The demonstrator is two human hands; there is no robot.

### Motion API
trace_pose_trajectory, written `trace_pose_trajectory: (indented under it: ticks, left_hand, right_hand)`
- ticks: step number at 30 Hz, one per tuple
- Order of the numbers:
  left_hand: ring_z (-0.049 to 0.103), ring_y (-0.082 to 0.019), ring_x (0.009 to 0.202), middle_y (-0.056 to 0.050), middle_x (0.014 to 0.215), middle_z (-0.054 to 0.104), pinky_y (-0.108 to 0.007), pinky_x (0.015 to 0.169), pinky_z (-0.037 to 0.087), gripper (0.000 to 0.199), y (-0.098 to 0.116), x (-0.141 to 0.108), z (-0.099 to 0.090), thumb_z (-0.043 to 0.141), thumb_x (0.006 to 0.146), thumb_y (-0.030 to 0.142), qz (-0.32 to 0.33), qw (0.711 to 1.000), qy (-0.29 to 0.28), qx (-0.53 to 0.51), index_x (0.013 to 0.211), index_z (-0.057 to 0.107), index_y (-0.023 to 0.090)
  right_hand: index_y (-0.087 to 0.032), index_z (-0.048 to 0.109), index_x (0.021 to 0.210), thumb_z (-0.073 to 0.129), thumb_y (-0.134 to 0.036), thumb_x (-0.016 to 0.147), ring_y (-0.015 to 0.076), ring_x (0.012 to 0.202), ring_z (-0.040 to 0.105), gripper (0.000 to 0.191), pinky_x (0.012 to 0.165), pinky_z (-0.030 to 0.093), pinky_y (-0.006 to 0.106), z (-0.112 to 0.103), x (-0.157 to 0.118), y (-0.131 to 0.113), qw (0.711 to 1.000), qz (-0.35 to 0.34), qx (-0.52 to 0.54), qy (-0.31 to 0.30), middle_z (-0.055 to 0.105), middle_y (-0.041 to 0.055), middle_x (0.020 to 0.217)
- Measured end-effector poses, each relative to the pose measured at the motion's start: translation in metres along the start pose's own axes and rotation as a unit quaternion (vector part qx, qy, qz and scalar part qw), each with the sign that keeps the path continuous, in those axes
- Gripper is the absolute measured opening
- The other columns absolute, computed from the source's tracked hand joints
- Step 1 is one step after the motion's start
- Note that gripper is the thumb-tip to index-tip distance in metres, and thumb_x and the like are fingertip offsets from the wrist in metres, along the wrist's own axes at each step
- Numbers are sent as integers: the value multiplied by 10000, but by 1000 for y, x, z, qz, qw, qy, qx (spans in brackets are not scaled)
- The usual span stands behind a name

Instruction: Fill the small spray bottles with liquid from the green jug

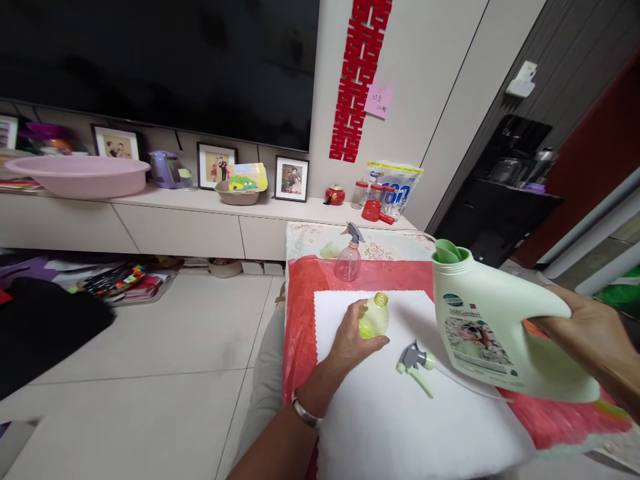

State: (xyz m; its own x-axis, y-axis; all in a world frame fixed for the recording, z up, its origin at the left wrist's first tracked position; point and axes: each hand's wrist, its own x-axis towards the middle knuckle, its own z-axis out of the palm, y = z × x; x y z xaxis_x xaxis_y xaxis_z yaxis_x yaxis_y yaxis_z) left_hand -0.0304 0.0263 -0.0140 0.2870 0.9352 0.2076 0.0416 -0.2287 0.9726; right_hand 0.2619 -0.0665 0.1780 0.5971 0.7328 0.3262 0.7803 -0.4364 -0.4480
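My left hand [354,339] is wrapped round a small translucent yellow-green spray bottle [376,319], whose neck is uncapped. A large pale green detergent jug [480,313] hangs in the air to the right, its handle gripped by my right hand [583,320]. The jug's mouth, with a green pouring spout [447,251], faces up and is apart from the small bottle. Between them on the white cloth [390,427] lies a grey and green spray trigger head [416,359] with its tube. Behind stands a pink spray bottle [349,261] with its trigger head on.
A red plastic sheet [307,300] covers the table beneath the cloth. At the back, a low cabinet [195,220] bears a pink basin [85,177], picture frames, red-lidded jars and a detergent bag [395,187]. A black television [160,67] hangs above.
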Motion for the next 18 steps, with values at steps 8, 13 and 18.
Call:
trace_pose_trajectory:
  ticks: [8, 13, 18]
  left_hand:
    - [554, -298, 1244, -117, 1321, 561, -466, 1070, 433, 870, 1, -1, -1, 887, 601, 231, -1, 1000, -16, -6, 1339, 427, 227]
    - [548, -312, 1264, -135, 1333, 561, -482, 1085, 424, 885, -1, 0, -1, 895, 598, 243, 14, 1000, -21, -2, 1346, 423, 214]
    - [552, -314, 1265, -145, 1344, 556, -486, 1082, 428, 886, 0, 0, -1, 897, 601, 244, 20, 999, -28, 3, 1349, 425, 207]
  right_hand:
    - [-260, 692, 933, 405, -538, 395, 256, 786, 631, 670, 660, 451, 320, -23, -10, -29, 992, 13, -96, -77, 671, 19, 820]
    - [-284, 679, 942, 375, -533, 412, 237, 796, 640, 660, 658, 439, 303, -25, -14, -36, 982, -8, -146, -116, 666, 11, 817]
    - [-338, 681, 983, 383, -550, 425, 228, 806, 640, 667, 667, 428, 304, -25, -17, -45, 974, -18, -184, -135, 667, -12, 831]
